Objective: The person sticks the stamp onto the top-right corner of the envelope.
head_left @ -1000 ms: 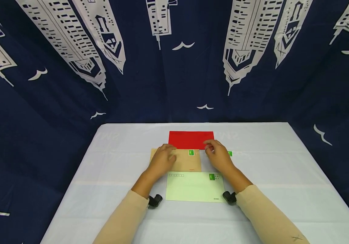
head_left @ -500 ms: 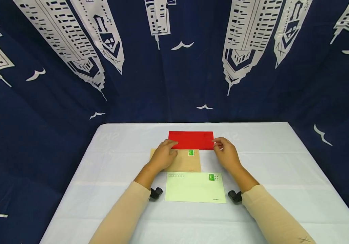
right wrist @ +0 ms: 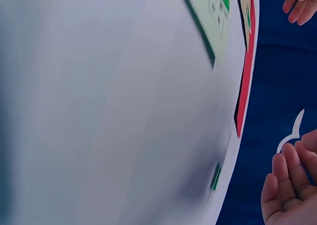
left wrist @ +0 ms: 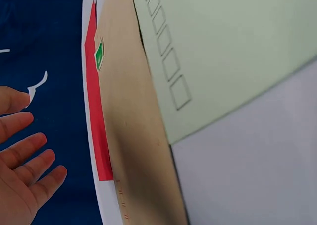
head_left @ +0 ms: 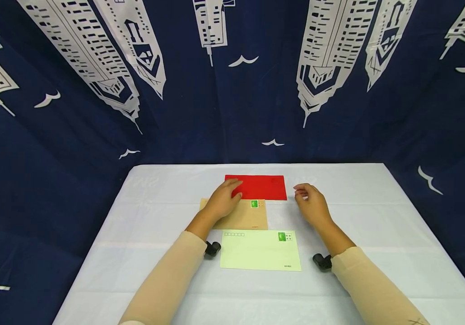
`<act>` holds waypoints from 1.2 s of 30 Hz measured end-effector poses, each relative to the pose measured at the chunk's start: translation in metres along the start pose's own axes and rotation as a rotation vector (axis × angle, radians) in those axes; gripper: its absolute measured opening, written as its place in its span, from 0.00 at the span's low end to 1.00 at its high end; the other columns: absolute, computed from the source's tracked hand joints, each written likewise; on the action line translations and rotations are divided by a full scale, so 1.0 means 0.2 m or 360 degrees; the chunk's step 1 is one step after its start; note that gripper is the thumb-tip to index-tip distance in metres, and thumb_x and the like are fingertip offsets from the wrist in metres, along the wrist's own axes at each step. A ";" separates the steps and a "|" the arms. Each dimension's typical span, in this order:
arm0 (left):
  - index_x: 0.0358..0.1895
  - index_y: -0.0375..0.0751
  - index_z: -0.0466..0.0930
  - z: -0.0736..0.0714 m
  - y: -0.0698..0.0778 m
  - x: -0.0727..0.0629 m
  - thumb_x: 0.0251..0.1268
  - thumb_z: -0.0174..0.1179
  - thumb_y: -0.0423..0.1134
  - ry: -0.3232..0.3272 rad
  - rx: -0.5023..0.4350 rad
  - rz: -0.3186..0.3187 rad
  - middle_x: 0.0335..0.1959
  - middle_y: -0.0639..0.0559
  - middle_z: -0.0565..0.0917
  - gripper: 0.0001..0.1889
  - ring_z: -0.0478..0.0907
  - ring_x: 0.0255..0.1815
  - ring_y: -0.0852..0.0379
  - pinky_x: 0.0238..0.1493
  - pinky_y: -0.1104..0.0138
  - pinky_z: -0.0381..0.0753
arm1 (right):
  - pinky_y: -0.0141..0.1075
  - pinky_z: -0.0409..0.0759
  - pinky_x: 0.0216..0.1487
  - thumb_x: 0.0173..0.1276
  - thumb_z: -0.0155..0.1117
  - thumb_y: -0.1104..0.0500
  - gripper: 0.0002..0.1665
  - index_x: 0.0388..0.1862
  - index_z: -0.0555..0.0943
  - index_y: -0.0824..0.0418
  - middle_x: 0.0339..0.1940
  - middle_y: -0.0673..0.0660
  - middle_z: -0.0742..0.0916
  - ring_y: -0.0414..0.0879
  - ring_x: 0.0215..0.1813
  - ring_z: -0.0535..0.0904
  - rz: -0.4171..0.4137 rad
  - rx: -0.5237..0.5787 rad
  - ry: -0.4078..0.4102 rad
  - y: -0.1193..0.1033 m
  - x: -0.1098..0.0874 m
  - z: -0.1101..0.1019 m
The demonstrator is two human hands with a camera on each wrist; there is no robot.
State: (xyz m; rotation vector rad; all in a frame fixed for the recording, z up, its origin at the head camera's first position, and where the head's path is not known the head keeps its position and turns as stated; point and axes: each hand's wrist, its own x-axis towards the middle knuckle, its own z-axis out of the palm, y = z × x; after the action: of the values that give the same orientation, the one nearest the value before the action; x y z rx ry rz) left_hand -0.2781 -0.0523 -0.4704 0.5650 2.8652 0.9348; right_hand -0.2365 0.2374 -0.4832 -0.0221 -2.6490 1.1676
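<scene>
My left hand (head_left: 225, 198) hovers over the tan envelope (head_left: 244, 219) and the left part of the red envelope (head_left: 262, 187), covering some of both. In the left wrist view, its fingers (left wrist: 37, 145) are spread and hold nothing. To the right of the red envelope is my right hand (head_left: 313, 205), fingers loosely bent, with nothing seen in them. Beneath it, the right wrist view shows a small green stamp (right wrist: 216, 176) on a white surface; the head view hides that stamp behind the hand. Nearest the body lies a pale green envelope (head_left: 258, 253) with a stamp.
A white cloth (head_left: 167, 280) covers the table, and a dark blue curtain (head_left: 236, 108) printed with buildings and birds hangs behind it. The envelopes lie flat in rows, the tan one between the red and pale green ones. Black wrist cameras (head_left: 322, 262) sit below the hands.
My right hand has moved to the right, off the red envelope and over the green stamp. My left hand has shifted up and right, farther over the red envelope. The envelopes stay in place.
</scene>
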 end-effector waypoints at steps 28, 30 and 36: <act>0.76 0.47 0.67 0.02 -0.03 0.17 0.78 0.53 0.44 -0.0153 0.0146 -0.0004 0.79 0.50 0.65 0.27 0.63 0.80 0.47 0.80 0.54 0.62 | 0.52 0.74 0.61 0.79 0.47 0.61 0.20 0.63 0.77 0.67 0.61 0.71 0.77 0.61 0.59 0.73 0.0453 0.0009 -0.0419 0.26 0.06 -0.14; 0.76 0.46 0.67 0.03 -0.04 0.17 0.78 0.53 0.44 -0.0173 0.0140 -0.0023 0.79 0.50 0.65 0.27 0.62 0.80 0.47 0.81 0.54 0.61 | 0.51 0.74 0.63 0.79 0.47 0.60 0.21 0.64 0.77 0.66 0.65 0.71 0.76 0.61 0.61 0.72 0.0493 0.0060 -0.0440 0.28 0.07 -0.15; 0.76 0.45 0.67 0.05 -0.06 0.20 0.78 0.52 0.45 -0.0222 0.0173 -0.0044 0.80 0.49 0.64 0.27 0.60 0.81 0.47 0.81 0.55 0.60 | 0.48 0.72 0.61 0.79 0.48 0.58 0.22 0.65 0.76 0.65 0.66 0.69 0.75 0.60 0.62 0.70 0.0537 0.0135 -0.0486 0.30 0.09 -0.15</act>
State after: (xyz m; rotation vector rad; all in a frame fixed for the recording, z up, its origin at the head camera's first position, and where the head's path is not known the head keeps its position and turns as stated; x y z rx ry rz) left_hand -0.3166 -0.0419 -0.4832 0.5733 2.8033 0.7095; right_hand -0.2519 0.3023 -0.5035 -0.3107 -2.9379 1.4933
